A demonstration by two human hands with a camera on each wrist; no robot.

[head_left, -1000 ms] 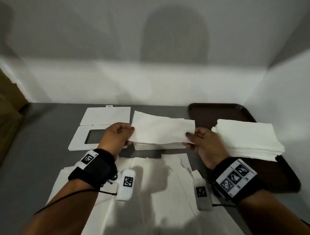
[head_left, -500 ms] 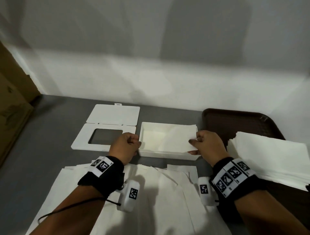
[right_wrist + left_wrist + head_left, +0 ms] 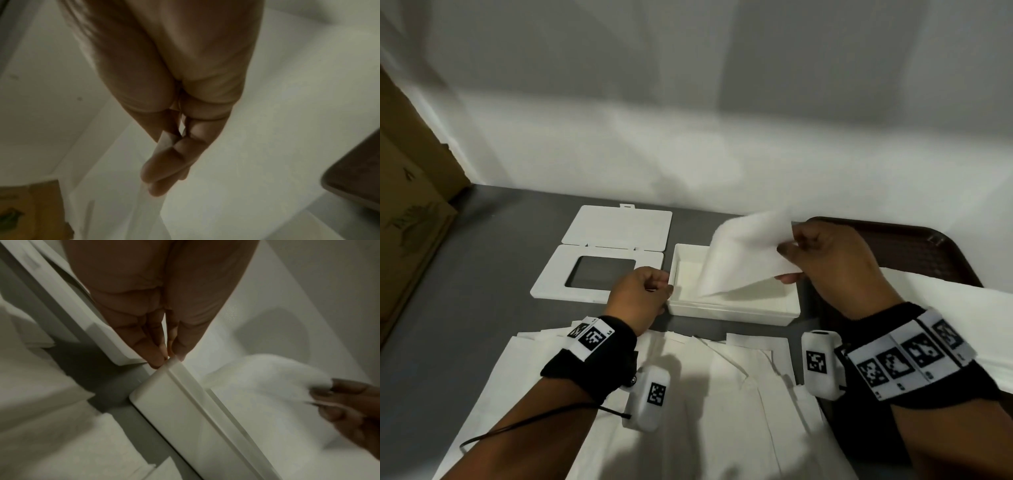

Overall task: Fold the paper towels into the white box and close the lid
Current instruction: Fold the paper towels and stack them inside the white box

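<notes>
Half a second ago the paper towel (image 3: 743,255) lay flat over the white box (image 3: 732,310); now its right end is lifted above the box's right side, while its lower left corner dips into the box. The right hand (image 3: 828,260) pinches that raised end between thumb and fingers. The left hand (image 3: 642,294) has scarcely shifted: in the left wrist view its fingertips (image 3: 158,358) pinch the box's near-left corner rim, steadying it on the grey table (image 3: 493,260).

The lid (image 3: 599,274), with its dark window and open flap, lies flat to the left of the box, touching it. Nearer the person, more loose towels (image 3: 688,404) are spread out, and a stack of towels (image 3: 962,308) sits on the brown tray (image 3: 914,246) at right.

By my reckoning the task is early: one towel is being folded in, many remain, and the lid is not yet closed.
</notes>
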